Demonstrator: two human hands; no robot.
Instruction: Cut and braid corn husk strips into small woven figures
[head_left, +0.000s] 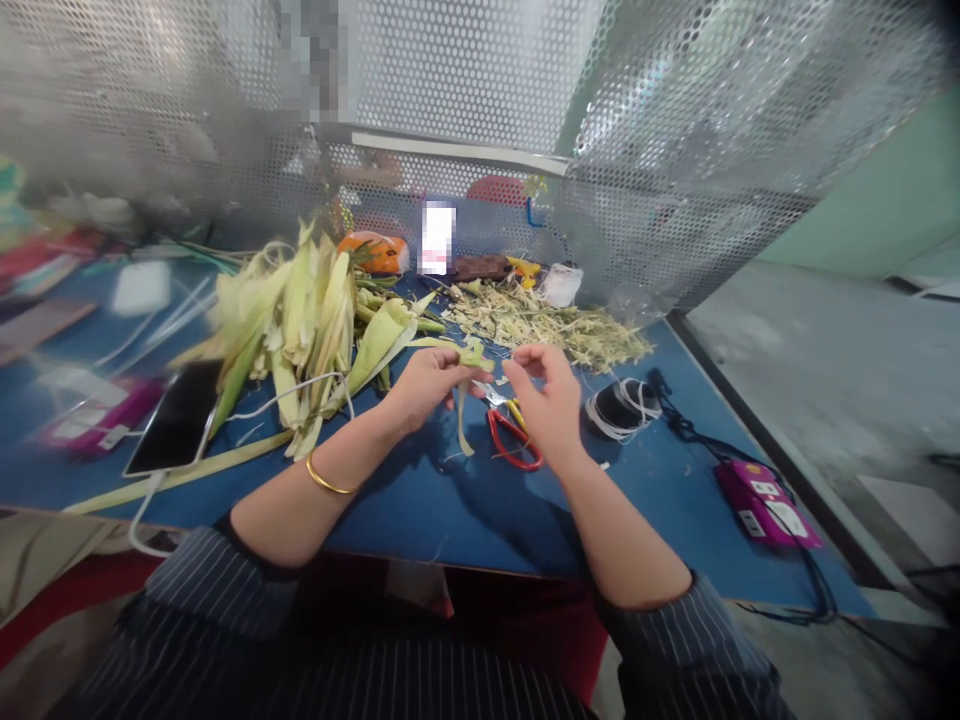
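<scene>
My left hand (435,385) is closed on a pale green strip of corn husk (475,355), pinched between thumb and fingers. One end of the strip hangs down below the fingertips. Just to the right, my right hand (551,400) is raised with thumb and fingers curved and apart; I see nothing held in it. Under and between the hands, scissors (516,440) with red and yellow handles lie on the blue table (480,520). A large bunch of corn husks (315,320) is heaped left of my left hand. Beyond my hands spreads a pile of knotted husk pieces (547,325).
Right of my right hand stands a black spool (624,408) wound with white cord. A purple packet (765,503) and black cable lie farther right. At left is a phone (176,418) with a white cable. An orange packet (375,252) sits before the perforated metal screen (465,60).
</scene>
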